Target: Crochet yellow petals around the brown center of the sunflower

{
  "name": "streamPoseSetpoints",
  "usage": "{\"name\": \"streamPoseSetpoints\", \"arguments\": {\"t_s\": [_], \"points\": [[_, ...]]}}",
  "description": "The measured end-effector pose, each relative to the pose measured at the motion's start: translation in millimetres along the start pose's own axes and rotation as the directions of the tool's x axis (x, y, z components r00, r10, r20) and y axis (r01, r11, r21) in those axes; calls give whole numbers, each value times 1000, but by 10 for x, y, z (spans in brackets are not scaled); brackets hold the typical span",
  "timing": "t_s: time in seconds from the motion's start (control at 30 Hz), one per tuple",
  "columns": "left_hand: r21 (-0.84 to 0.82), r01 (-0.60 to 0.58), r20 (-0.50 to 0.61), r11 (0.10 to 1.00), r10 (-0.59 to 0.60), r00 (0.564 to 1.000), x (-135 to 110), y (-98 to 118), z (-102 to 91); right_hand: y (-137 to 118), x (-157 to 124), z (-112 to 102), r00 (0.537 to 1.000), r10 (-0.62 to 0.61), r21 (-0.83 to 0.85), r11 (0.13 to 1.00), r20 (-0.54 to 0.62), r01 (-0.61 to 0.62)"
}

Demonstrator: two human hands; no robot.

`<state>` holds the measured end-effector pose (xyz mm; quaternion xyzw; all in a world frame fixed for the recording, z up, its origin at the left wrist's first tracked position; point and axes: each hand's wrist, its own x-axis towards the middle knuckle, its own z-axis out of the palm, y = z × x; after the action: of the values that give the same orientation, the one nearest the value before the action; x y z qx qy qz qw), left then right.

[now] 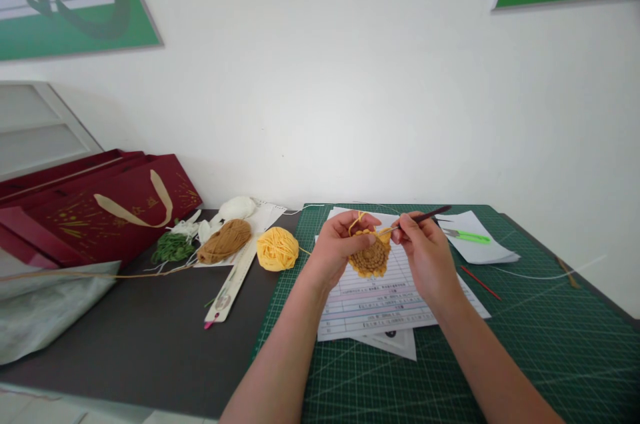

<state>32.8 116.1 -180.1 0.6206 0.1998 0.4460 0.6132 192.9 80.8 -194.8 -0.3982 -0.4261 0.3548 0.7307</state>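
Observation:
A round crocheted piece, brown in the middle with a yellow edge, is held up over printed sheets. My left hand pinches it at its left side, with yellow yarn looped over the fingers. In my right hand is a crochet hook with a dark handle; its metal tip reaches the piece's yellow edge at the upper right. Left of my hands sits a yellow yarn ball, from which a strand runs right. The exact stitch at the hook's tip is too small to make out.
Printed sheets lie on a green cutting mat. To the right are green-handled snips on white paper and a red stick. Leftward lie brown yarn, green yarn, a ruler and maroon bags.

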Motion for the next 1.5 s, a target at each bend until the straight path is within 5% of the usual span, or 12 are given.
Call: {"name": "streamPoseSetpoints", "arguments": {"t_s": [0.17,0.37,0.7,1.03,1.5], "points": [[-39,5,-15,999,-6,1000,3,8,-40,11,29,-32,984,10,-6,1000,176,-9],[-81,37,38,996,-34,999,-10,32,-32,-129,91,-31,948,-162,3,986,273,167],[-183,16,-83,983,-32,996,-2,31,35,82,66,-51,931,-266,-28,959,248,282],[-245,10,-145,970,-47,988,-6,-4,88,106,-45,90,968,-178,92,982,175,164],[-179,51,-4,982,-53,999,-34,102,76,122,-57,42,982,-82,173,984,170,52]]}}
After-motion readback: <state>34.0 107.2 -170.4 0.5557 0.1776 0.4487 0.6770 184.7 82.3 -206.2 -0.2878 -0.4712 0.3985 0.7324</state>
